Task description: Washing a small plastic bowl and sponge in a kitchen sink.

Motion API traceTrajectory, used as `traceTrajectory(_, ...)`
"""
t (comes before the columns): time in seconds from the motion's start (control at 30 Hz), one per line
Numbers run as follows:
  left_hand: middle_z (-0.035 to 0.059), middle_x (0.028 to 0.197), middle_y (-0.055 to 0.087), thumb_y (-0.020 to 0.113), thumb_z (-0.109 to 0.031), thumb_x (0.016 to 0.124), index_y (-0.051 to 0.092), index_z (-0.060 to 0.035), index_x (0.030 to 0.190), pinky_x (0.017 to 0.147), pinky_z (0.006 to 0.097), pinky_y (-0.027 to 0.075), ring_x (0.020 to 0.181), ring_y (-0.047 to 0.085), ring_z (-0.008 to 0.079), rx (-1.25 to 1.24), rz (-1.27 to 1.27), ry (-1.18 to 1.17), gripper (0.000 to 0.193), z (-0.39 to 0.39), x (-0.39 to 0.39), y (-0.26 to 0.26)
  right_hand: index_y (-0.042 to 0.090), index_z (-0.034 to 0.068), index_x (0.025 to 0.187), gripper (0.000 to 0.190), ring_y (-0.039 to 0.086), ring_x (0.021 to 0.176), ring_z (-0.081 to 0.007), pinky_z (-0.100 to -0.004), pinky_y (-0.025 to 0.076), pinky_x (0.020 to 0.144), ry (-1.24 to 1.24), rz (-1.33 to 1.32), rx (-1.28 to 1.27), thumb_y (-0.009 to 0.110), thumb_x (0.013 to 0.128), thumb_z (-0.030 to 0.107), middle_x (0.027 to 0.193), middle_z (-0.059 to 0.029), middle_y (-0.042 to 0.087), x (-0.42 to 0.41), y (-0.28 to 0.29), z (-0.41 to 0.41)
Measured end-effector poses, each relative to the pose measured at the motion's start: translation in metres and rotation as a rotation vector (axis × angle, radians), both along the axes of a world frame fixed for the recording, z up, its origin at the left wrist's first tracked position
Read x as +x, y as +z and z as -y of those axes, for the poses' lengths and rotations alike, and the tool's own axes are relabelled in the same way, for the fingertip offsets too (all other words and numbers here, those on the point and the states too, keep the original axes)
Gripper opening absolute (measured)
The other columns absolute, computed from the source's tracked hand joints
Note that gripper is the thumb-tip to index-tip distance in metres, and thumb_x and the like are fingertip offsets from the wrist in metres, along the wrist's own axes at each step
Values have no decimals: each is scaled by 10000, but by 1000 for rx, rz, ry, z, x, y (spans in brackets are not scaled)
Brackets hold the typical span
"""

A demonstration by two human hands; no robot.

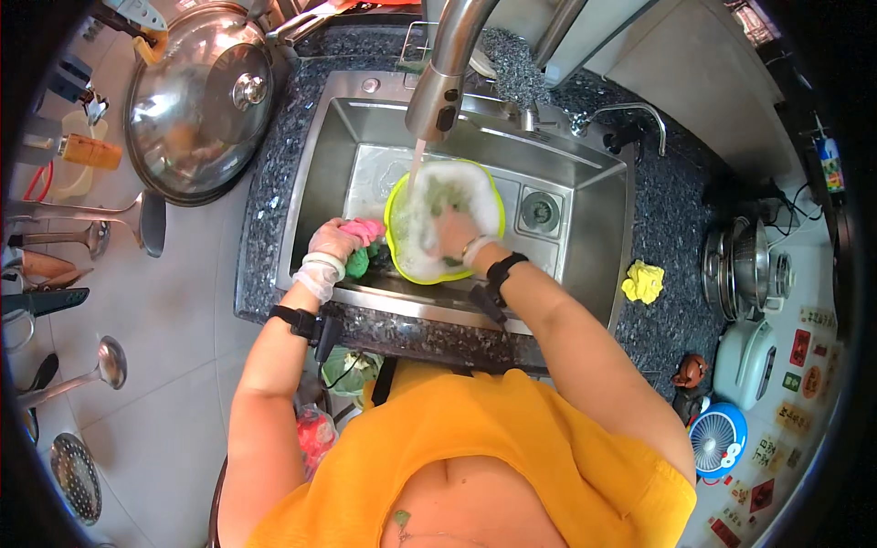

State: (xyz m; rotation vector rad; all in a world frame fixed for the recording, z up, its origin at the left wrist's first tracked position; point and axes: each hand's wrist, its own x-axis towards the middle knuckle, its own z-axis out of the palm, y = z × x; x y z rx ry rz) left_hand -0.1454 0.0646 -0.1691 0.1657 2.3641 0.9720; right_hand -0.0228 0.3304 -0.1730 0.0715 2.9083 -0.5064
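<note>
My left hand (pixel 336 244), in a clear thin glove, has its fingers closed on a pink cloth (pixel 364 231) at the left side of the sink, beside the basin. A green cloth (pixel 357 263) lies just below it. My right hand (pixel 458 231), also gloved, is down in the foamy water of a lime-rimmed basin (pixel 502 212); foam hides its fingertips. Something green (pixel 445 195) shows under the suds near those fingers. Water runs from the steel faucet (pixel 433 103) into the basin, which stands in the stainless steel sink (pixel 596 240).
A crumpled yellow cloth (pixel 643 281) lies on the dark granite counter right of the sink. The drain strainer (pixel 540 211) is right of the basin. A large lidded pan (pixel 199 103) stands at the upper left. A small curved tap (pixel 644 109) rises behind the sink's right corner.
</note>
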Motion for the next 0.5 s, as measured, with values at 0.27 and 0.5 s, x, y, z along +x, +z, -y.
traceTrajectory(0.27,130,1018,629,638,-329,738,556,-39,1144,738,304,495,881,624,170,-135,56,-189,505,-72,25,86,644,10,886,263,615,803,-354,-412,480,721,-210,240,-266,489,786,198,865,-209,631,-5,12,-17)
traceTrajectory(0.5,119,1089,571,440,-403,879,487,-91,1170,862,381,439,988,552,250,696,1040,372,429,-139,59,60,631,17,890,382,578,840,-382,-417,460,730,-552,-272,-565,544,804,379,917,-227,606,-9,107,25)
